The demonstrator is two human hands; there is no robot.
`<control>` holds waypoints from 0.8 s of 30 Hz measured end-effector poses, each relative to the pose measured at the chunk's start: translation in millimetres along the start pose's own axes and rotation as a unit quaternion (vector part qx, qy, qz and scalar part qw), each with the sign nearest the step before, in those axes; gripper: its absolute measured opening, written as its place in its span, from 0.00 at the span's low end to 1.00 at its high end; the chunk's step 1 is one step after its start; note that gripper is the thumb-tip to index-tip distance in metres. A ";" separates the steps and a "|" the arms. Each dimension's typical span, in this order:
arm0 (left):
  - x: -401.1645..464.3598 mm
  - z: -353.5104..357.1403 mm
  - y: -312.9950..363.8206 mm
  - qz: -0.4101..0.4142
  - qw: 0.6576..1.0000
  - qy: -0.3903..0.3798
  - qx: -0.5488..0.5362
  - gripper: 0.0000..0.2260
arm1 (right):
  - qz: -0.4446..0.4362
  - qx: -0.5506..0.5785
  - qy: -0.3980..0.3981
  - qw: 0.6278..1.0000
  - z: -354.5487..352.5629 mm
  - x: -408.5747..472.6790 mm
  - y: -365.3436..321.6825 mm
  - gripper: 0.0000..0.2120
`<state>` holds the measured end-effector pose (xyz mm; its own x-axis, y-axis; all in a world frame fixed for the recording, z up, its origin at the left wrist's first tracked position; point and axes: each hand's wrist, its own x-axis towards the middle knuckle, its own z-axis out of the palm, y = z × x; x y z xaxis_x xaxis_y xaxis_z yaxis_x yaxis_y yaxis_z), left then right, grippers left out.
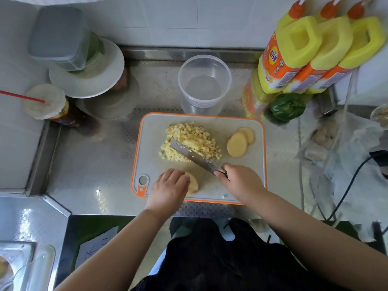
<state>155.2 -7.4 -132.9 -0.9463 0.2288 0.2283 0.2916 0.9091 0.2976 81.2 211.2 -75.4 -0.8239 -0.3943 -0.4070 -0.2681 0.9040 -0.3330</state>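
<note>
A grey cutting board with an orange rim (249, 185) lies on the steel counter. A heap of small yellow potato cubes (189, 141) sits at its middle. Three round potato slices (238, 144) lie overlapping at the right. My right hand (241, 181) grips the handle of a cleaver (195, 157) whose blade slants up-left over the cubes. My left hand (170, 187) rests with curled fingers on a potato piece (193, 183) at the board's front, covering most of it.
A clear plastic tub (204, 85) stands just behind the board. Three yellow bottles with orange caps (310, 53) and a green pepper (286, 108) are at the right. A lidded drink with a red straw (45, 103) and stacked plates (88, 74) stand left. Cables (344, 198) hang right.
</note>
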 end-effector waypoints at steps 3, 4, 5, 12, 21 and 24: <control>-6.6 10.0 4.3 -0.039 0.999 0.011 0.008 0.08 | -0.044 -0.063 -0.020 0.997 4.0 -2.7 -14.6 0.18; -7.2 13.3 5.2 -0.053 0.999 0.011 0.010 0.08 | -0.053 -0.078 -0.021 0.995 4.5 -2.5 -20.5 0.17; -8.0 16.6 5.7 -0.064 0.998 0.011 0.011 0.08 | -0.063 -0.093 -0.016 0.994 6.6 -2.1 -25.9 0.17; -13.8 28.1 2.0 -0.066 0.997 0.029 -0.008 0.04 | -0.067 -0.142 -0.013 0.988 13.6 -3.1 -36.4 0.17; -21.3 37.0 0.4 -0.076 0.995 0.048 -0.035 0.07 | -0.049 -0.158 -0.070 0.984 22.3 -1.0 -41.1 0.14; -22.6 37.6 3.4 -0.080 0.995 0.045 -0.031 0.09 | -0.035 -0.119 -0.107 0.987 31.8 4.5 -36.3 0.16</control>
<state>172.4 3.7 -171.9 -0.9659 0.0491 0.2542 0.1494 0.9076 0.3924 103.1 171.3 -92.2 -0.6822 -0.4605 -0.5679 -0.4513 0.8763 -0.1685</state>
